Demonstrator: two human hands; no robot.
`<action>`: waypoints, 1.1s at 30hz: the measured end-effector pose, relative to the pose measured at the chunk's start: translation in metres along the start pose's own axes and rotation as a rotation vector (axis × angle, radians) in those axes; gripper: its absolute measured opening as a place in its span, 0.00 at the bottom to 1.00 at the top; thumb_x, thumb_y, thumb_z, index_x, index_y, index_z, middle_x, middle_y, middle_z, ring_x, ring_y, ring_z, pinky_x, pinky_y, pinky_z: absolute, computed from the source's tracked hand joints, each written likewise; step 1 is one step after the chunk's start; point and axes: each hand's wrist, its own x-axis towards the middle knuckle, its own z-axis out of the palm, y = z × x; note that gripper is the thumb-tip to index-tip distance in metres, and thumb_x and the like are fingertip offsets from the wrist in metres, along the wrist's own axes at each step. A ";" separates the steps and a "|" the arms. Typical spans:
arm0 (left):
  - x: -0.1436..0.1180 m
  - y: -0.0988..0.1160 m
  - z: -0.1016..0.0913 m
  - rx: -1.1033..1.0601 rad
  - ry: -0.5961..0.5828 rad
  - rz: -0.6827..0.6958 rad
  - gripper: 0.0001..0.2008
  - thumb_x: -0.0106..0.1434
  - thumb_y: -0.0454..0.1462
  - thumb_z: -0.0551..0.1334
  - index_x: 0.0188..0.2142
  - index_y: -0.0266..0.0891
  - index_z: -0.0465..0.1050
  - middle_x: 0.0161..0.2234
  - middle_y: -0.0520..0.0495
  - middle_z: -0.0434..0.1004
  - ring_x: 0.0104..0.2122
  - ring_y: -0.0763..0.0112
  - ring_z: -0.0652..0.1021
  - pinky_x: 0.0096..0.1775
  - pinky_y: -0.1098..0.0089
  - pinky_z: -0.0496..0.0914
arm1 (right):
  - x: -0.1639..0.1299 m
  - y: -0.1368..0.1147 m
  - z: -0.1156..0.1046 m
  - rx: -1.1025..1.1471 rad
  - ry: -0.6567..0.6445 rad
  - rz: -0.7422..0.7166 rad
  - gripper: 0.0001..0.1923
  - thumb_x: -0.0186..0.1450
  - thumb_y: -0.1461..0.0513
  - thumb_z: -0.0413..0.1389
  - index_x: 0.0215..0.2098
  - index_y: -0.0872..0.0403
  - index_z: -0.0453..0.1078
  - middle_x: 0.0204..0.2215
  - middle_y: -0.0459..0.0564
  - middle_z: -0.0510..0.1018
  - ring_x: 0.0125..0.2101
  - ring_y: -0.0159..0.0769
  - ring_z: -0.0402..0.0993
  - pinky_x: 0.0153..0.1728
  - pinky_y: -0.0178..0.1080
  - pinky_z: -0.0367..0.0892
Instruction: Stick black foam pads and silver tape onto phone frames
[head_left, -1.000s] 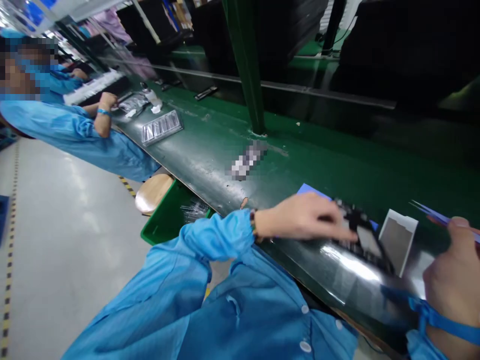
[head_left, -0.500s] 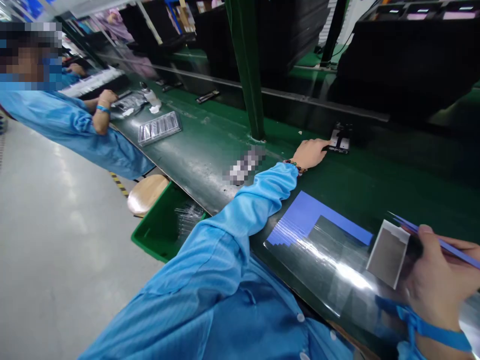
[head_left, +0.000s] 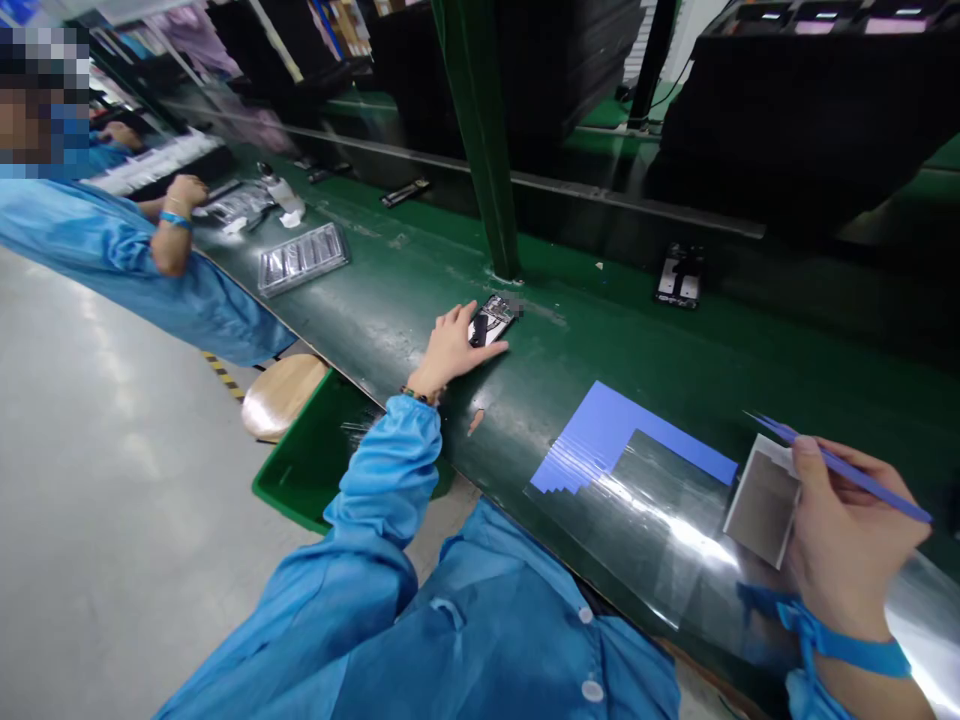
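left hand (head_left: 450, 348) is reaching out across the green desk (head_left: 645, 350), fingers closing on a small phone board (head_left: 491, 321) near the green post (head_left: 472, 140); right hand (head_left: 847, 540) is pinching purple tweezers (head_left: 840, 468) beside a grey plate (head_left: 761, 500) on the clear sheet (head_left: 645, 520)

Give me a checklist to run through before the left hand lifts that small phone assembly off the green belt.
1. Left hand on the phone assembly: ok, fingers rest on it at its near end.
2. Firm grip: cannot tell, the fingers cover that end.
3. Belt around the part free of clutter: ok, the clear tray lies farther along, apart from it.
4. Right hand out of the way: ok, it holds the purple tweezers at the far side.
5. Blue mat free to receive the part: ok.
6. Co-worker's hand away: ok.
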 end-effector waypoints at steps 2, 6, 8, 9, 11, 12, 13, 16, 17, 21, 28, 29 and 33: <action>-0.015 0.007 0.009 -0.012 0.035 0.008 0.45 0.65 0.53 0.73 0.74 0.37 0.61 0.70 0.33 0.70 0.68 0.41 0.69 0.69 0.49 0.64 | -0.001 0.000 0.001 -0.010 -0.016 0.003 0.29 0.47 0.36 0.78 0.36 0.44 0.86 0.35 0.66 0.86 0.36 0.61 0.87 0.47 0.67 0.78; -0.021 0.026 0.009 -0.096 0.092 -0.020 0.36 0.64 0.43 0.73 0.69 0.40 0.68 0.61 0.37 0.78 0.61 0.44 0.75 0.66 0.49 0.67 | -0.004 -0.003 0.002 0.020 0.008 0.009 0.24 0.51 0.43 0.77 0.39 0.46 0.88 0.36 0.64 0.87 0.34 0.58 0.86 0.45 0.64 0.78; -0.023 0.038 0.006 -0.129 0.097 -0.016 0.38 0.61 0.40 0.75 0.68 0.39 0.68 0.59 0.36 0.79 0.60 0.45 0.76 0.65 0.50 0.68 | -0.006 -0.005 0.002 0.031 0.006 0.007 0.21 0.54 0.45 0.76 0.40 0.47 0.88 0.36 0.62 0.88 0.34 0.56 0.86 0.43 0.62 0.79; -0.025 0.045 0.006 -0.151 0.096 -0.009 0.39 0.60 0.40 0.76 0.69 0.39 0.68 0.58 0.36 0.78 0.60 0.47 0.77 0.65 0.51 0.70 | -0.007 -0.006 0.002 0.031 -0.004 0.006 0.21 0.55 0.46 0.75 0.41 0.48 0.88 0.36 0.61 0.88 0.34 0.55 0.86 0.43 0.60 0.79; -0.031 0.063 0.006 -0.211 0.068 0.020 0.43 0.58 0.40 0.78 0.69 0.39 0.68 0.58 0.35 0.76 0.59 0.50 0.77 0.63 0.53 0.72 | -0.008 -0.007 0.001 0.033 -0.028 0.004 0.20 0.57 0.47 0.74 0.42 0.49 0.87 0.36 0.59 0.88 0.33 0.51 0.85 0.41 0.56 0.78; -0.034 0.073 0.008 -0.240 0.043 0.043 0.45 0.56 0.41 0.79 0.70 0.39 0.67 0.58 0.36 0.76 0.58 0.51 0.78 0.61 0.55 0.74 | -0.009 -0.008 0.001 0.033 -0.045 0.004 0.20 0.58 0.47 0.74 0.43 0.50 0.87 0.36 0.58 0.88 0.33 0.50 0.85 0.40 0.53 0.78; -0.037 0.085 0.010 -0.285 -0.002 0.065 0.47 0.55 0.41 0.80 0.71 0.39 0.67 0.57 0.36 0.76 0.56 0.53 0.79 0.59 0.56 0.76 | -0.010 -0.009 0.001 0.035 -0.061 0.006 0.21 0.59 0.47 0.73 0.43 0.51 0.87 0.36 0.57 0.87 0.33 0.48 0.84 0.39 0.51 0.78; -0.044 0.125 0.020 -0.598 -0.261 0.066 0.52 0.53 0.44 0.83 0.72 0.38 0.65 0.55 0.38 0.79 0.48 0.59 0.82 0.51 0.61 0.78 | -0.012 -0.011 0.002 0.056 -0.111 0.020 0.23 0.61 0.46 0.72 0.44 0.53 0.86 0.37 0.56 0.87 0.35 0.45 0.84 0.40 0.48 0.78; -0.046 0.139 0.024 -0.740 -0.368 0.039 0.54 0.52 0.44 0.84 0.72 0.37 0.65 0.55 0.38 0.79 0.46 0.61 0.82 0.49 0.62 0.79 | -0.012 -0.011 0.003 0.068 -0.122 0.024 0.23 0.62 0.45 0.72 0.45 0.53 0.85 0.38 0.55 0.87 0.36 0.44 0.84 0.41 0.48 0.78; -0.051 0.195 0.042 -1.123 -0.739 -0.018 0.43 0.52 0.48 0.85 0.62 0.36 0.74 0.52 0.38 0.81 0.41 0.66 0.83 0.41 0.67 0.78 | -0.012 -0.013 0.004 0.112 -0.142 0.013 0.23 0.64 0.43 0.71 0.45 0.52 0.84 0.40 0.54 0.87 0.39 0.44 0.85 0.45 0.49 0.79; -0.058 0.254 0.070 -1.164 -1.004 -0.040 0.32 0.54 0.43 0.84 0.52 0.38 0.74 0.43 0.44 0.85 0.36 0.70 0.83 0.40 0.68 0.79 | -0.002 -0.018 -0.004 0.194 -0.058 0.025 0.22 0.64 0.44 0.72 0.44 0.52 0.84 0.37 0.51 0.86 0.38 0.43 0.85 0.44 0.49 0.80; -0.058 0.255 0.071 -1.163 -1.010 -0.034 0.32 0.55 0.43 0.84 0.53 0.38 0.74 0.44 0.44 0.85 0.36 0.69 0.83 0.40 0.68 0.79 | 0.000 -0.018 -0.005 0.207 -0.038 0.022 0.22 0.65 0.45 0.72 0.44 0.52 0.84 0.37 0.51 0.87 0.39 0.43 0.85 0.46 0.50 0.80; -0.062 0.250 0.071 -1.149 -0.985 -0.044 0.33 0.56 0.44 0.83 0.55 0.40 0.72 0.45 0.44 0.85 0.37 0.69 0.84 0.40 0.68 0.79 | 0.000 -0.021 -0.006 0.264 -0.016 0.016 0.19 0.69 0.45 0.69 0.48 0.50 0.83 0.45 0.51 0.87 0.45 0.42 0.86 0.54 0.51 0.79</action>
